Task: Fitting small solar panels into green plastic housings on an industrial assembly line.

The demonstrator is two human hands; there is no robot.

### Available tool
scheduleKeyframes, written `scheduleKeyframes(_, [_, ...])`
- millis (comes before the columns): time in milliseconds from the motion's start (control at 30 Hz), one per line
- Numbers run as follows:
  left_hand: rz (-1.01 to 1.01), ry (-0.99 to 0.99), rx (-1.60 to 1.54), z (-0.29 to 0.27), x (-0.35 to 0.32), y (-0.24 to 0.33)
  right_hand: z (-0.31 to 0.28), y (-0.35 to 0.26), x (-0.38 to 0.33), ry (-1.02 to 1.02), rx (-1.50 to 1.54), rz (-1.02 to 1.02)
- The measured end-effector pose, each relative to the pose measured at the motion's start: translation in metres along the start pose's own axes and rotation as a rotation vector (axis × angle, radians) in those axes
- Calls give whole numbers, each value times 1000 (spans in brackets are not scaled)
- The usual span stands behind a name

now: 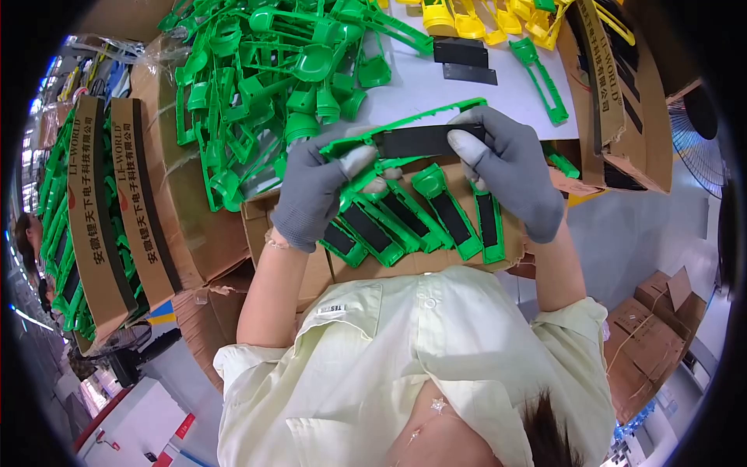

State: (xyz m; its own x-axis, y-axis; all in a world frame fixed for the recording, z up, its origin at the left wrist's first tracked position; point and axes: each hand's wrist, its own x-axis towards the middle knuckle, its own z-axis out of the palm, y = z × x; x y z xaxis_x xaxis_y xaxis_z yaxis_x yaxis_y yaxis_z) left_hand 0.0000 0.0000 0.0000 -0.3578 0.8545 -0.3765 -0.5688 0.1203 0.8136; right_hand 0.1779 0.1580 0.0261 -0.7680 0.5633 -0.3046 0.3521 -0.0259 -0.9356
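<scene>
Both hands wear grey gloves with pale fingertips. My left hand (315,187) is closed on the end of a long green plastic frame (424,115), holding it up over the work surface. A flat black rectangular panel (416,142) lies along the frame, pinched at its right end by my right hand (513,167), thumb on top. Whether the panel is seated in the frame or only held against it, I cannot tell. Just below my hands, several green frames with black panels in them (450,218) lie side by side in a cardboard box (303,272).
A big heap of green plastic parts (257,78) covers the surface at the left. Loose black panels (461,54), yellow parts (467,19) and a single green frame (541,82) lie farther back. Cardboard boxes stand at left (187,179) and right (642,132).
</scene>
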Motion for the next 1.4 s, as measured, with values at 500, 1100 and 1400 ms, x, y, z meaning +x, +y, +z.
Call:
scheduleKeyframes(500, [-41, 100, 73, 18, -8, -12, 19, 15, -6, 66, -451, -139])
scheduleKeyframes(1100, [-165, 5, 408, 6, -24, -21, 34, 83, -52, 103, -292, 3])
scheduleKeyframes(1400, [-485, -548, 923, 53, 54, -17, -55, 82, -60, 351, -193, 77])
